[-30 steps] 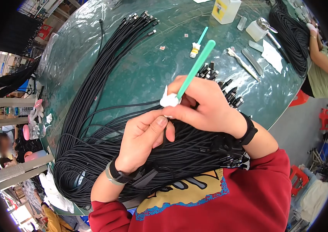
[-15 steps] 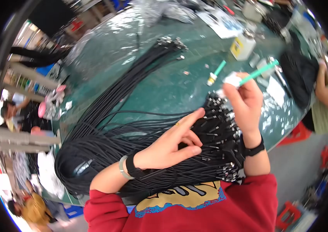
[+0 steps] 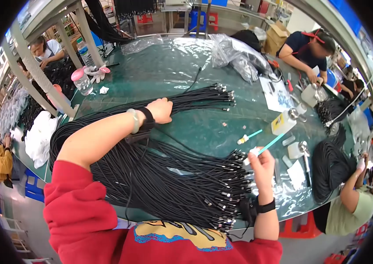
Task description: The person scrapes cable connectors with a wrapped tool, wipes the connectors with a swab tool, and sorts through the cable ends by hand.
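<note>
Left hand (image 3: 160,110) on black cables (image 3: 164,176), right hand (image 3: 263,168) pinching a green stick (image 3: 272,142)

Left arm's stretched forward, fingers curled at the upper bundle (image 3: 201,97); can't tell if they're gripping. Right hand's raised, thumb and fingers closed near the stick's white wad (image 3: 253,152), just beside the cable ends (image 3: 228,189). Cables sprawl across a green desk (image 3: 186,132).

Left hand (image 3: 160,110) on cables (image 3: 195,99), teal stick (image 3: 271,144)

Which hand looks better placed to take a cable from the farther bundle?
Probably the left hand: it is right at the farther bundle, while the right hand is away from it and occupied with a green stick.
</note>
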A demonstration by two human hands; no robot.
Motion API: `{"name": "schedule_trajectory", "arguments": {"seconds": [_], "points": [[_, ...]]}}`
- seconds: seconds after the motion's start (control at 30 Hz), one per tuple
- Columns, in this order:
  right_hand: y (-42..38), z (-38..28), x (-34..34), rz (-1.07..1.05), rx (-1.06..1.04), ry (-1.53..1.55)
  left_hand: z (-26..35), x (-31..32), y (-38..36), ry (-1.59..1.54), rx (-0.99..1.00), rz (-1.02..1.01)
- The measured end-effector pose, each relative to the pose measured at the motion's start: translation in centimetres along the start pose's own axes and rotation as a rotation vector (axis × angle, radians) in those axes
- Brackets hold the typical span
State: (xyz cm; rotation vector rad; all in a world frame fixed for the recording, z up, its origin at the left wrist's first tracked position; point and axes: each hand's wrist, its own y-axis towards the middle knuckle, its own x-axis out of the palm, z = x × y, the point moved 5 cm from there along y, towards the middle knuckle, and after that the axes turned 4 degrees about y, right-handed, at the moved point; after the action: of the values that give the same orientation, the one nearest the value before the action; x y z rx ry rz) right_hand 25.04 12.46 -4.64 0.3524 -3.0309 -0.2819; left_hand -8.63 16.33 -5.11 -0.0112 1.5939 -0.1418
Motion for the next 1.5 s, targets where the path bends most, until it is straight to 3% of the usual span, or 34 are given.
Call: {"name": "schedule_trajectory", "arguments": {"seconds": [0.07, 0.2, 0.3, 0.7, 0.83, 1.0, 1.1, 1.13, 1.23, 1.4, 1.5], "points": [[-0.1, -0.5, 0.1, -0.005, -0.001, 0.032, 0.6, 0.8, 1.8, 0.02, -0.061, 0.026], [-0.7, -1.0, 0.5, -0.027, 0.028, 0.078, 1.8, 1.4, 4.7, 0.115, 0.009, -0.056], [-1.0, -1.3, 0.9, -0.063, 0.004, 0.092, 2.4, 0.7, 5.7, 0.062, -0.001, -0.229], [-1.1, -1.9, 0.2, -0.087, -0.056, 0.052, 1.9, -0.3, 4.5, 0.019, -0.079, 0.274], [-1.1, -1.7, 0.2, -0.081, -0.066, -0.01, 2.4, -0.2, 4.6, 0.142, 0.015, 0.243], [-1.0, -2.4, 0.1, -0.034, -0.083, -0.013, 0.6, -0.4, 5.9, 0.061, 0.126, 0.184], [-0.1, -1.3, -1.5, -0.018, 0.08, -0.384, -1.2, -1.0, 6.2, -0.344, 0.034, 0.131], [0.0, -1.2, -1.7, -0.018, 0.081, -0.374, -1.6, -1.3, 6.2, -0.335, 0.031, 0.128], [-0.1, -0.9, -2.1, 0.011, 0.063, -1.069, -0.5, -1.6, 4.1, -1.001, -0.144, -0.352], [-0.4, -0.3, -2.4, 0.027, 0.106, -1.13, 0.2, -4.2, 1.0, -1.277, -0.082, -0.263], [-0.6, -1.5, -2.5, 0.194, -0.098, -1.156, -0.4, -6.5, -1.1, -1.462, -0.005, -0.085]]}}
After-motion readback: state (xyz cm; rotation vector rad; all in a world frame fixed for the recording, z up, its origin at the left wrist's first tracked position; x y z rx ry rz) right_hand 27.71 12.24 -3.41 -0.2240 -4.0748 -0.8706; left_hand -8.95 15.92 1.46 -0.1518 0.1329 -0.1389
